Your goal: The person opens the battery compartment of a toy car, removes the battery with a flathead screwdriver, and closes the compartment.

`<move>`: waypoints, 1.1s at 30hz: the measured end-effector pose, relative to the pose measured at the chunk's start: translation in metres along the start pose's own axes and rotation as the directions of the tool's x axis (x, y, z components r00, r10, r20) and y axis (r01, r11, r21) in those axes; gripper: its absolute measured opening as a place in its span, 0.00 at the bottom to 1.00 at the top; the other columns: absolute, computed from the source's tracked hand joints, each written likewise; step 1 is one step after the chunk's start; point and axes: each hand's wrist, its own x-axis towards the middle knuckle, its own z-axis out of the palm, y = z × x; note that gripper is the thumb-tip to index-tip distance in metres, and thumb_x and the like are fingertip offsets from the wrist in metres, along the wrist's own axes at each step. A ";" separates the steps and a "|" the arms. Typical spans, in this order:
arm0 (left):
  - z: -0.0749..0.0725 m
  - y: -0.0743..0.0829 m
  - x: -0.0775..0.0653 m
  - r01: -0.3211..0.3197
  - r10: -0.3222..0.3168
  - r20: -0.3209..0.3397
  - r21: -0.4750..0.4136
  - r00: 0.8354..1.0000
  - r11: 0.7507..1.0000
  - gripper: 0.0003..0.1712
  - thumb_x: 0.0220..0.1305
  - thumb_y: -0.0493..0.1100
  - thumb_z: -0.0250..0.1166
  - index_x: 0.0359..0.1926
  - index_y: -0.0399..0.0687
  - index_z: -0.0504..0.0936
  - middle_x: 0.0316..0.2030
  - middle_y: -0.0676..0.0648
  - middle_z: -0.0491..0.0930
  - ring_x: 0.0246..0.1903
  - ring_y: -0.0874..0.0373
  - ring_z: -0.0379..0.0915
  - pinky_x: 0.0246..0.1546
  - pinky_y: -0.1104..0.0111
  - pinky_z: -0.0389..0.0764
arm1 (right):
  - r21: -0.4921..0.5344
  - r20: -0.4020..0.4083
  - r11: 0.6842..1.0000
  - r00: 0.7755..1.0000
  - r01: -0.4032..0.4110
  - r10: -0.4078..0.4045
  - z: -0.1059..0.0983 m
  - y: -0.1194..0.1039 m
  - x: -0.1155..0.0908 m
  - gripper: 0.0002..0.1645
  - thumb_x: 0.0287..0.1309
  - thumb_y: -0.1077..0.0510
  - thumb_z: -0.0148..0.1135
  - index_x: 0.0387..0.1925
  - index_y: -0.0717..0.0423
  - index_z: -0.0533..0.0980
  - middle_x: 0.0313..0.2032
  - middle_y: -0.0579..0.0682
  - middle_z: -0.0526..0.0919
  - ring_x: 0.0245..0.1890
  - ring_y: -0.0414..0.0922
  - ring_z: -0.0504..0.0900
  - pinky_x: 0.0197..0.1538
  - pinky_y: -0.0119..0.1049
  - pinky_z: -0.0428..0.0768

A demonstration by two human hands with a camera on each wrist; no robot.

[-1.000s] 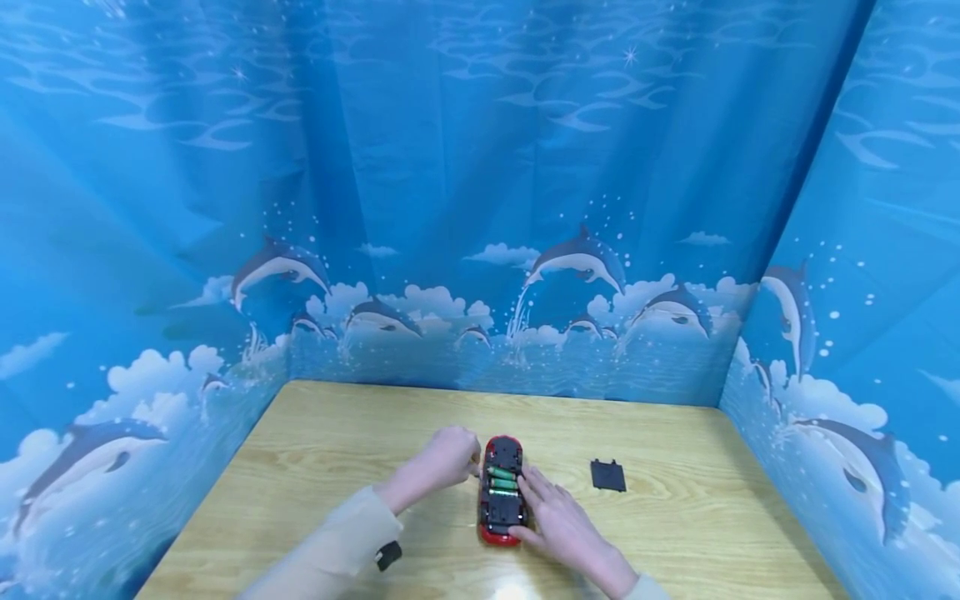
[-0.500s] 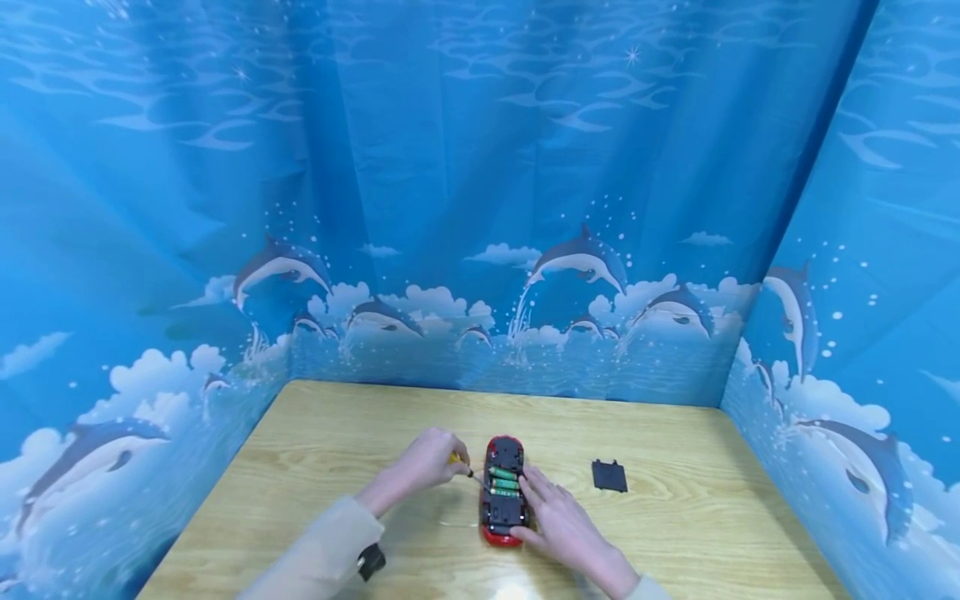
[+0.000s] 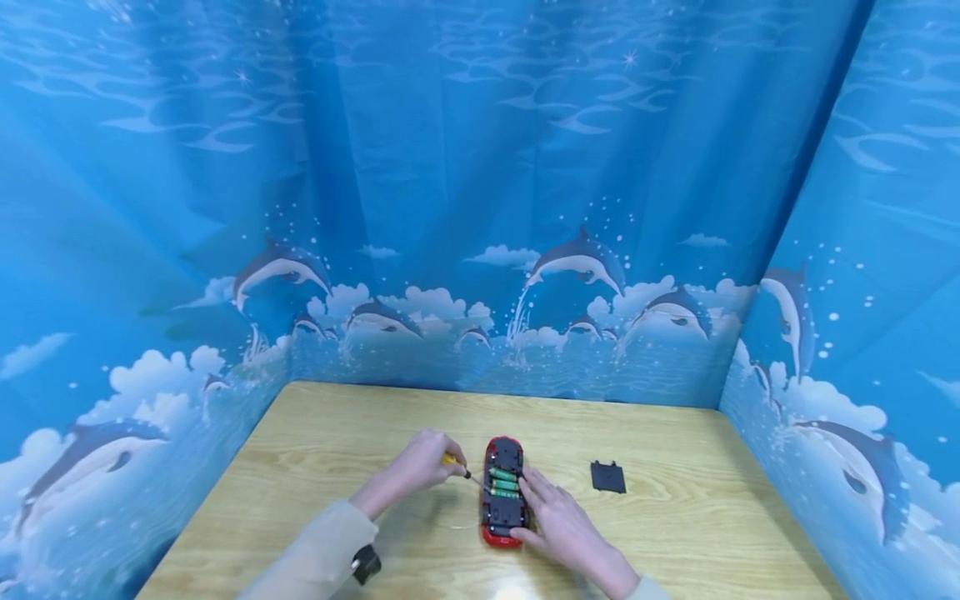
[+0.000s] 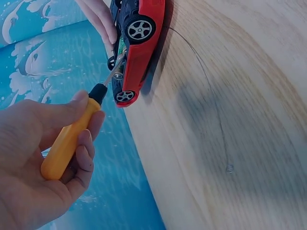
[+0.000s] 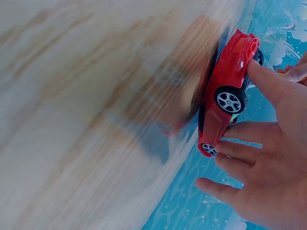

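A red toy car (image 3: 502,540) lies upside down on the table, its black underside facing up. Several green batteries (image 3: 504,484) sit in the uncovered battery compartment. My left hand (image 3: 418,462) grips a screwdriver by its yellow handle (image 4: 69,143), thumb near the black collar. The screwdriver's metal shaft (image 4: 113,72) slants into the compartment at the nearest battery's end; exact tip contact cannot be made out. My right hand (image 3: 562,521) rests against the car's right side with fingers extended, the thumb (image 5: 264,76) touching one end of the car.
A black battery cover (image 3: 607,477) lies on the wooden table (image 3: 675,500) right of the car. From the car's side a thin wire (image 4: 211,88) with a small coiled end runs over the tabletop. Blue dolphin-print curtains (image 3: 450,208) stand behind the table and at both sides.
My left hand has drawn back leftward from the car's edge, bringing the screwdriver's yellow handle and shaft into sight. The right hand and the car have stayed in place.
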 end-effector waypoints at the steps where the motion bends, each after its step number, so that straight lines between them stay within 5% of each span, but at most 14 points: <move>1: 0.001 -0.001 0.000 0.014 -0.014 0.005 -0.013 1.000 1.000 0.03 0.56 0.42 0.76 0.32 0.50 0.90 0.31 0.52 0.89 0.33 0.58 0.83 0.41 0.61 0.84 | 0.001 -0.001 1.000 1.000 0.000 0.000 0.000 0.000 0.000 0.48 0.60 0.38 0.68 0.68 0.68 0.69 0.71 0.66 0.67 0.70 0.60 0.68 0.64 0.61 0.74; 9: 0.006 -0.010 -0.002 0.105 -0.103 0.021 -0.105 0.994 0.989 0.02 0.58 0.42 0.76 0.32 0.51 0.90 0.30 0.54 0.88 0.35 0.58 0.82 0.41 0.61 0.83 | 0.009 -0.012 1.000 1.000 0.000 0.000 0.000 0.000 -0.001 0.47 0.60 0.39 0.68 0.68 0.69 0.68 0.71 0.66 0.66 0.70 0.61 0.67 0.64 0.62 0.73; 33: 0.018 -0.027 -0.012 0.156 -0.162 -0.012 -0.212 0.987 0.965 0.03 0.59 0.43 0.75 0.34 0.50 0.90 0.33 0.52 0.89 0.36 0.57 0.83 0.41 0.59 0.84 | 0.036 0.014 0.999 1.000 -0.009 0.009 0.000 -0.001 -0.001 0.49 0.61 0.37 0.67 0.69 0.68 0.67 0.72 0.66 0.64 0.71 0.61 0.66 0.66 0.61 0.72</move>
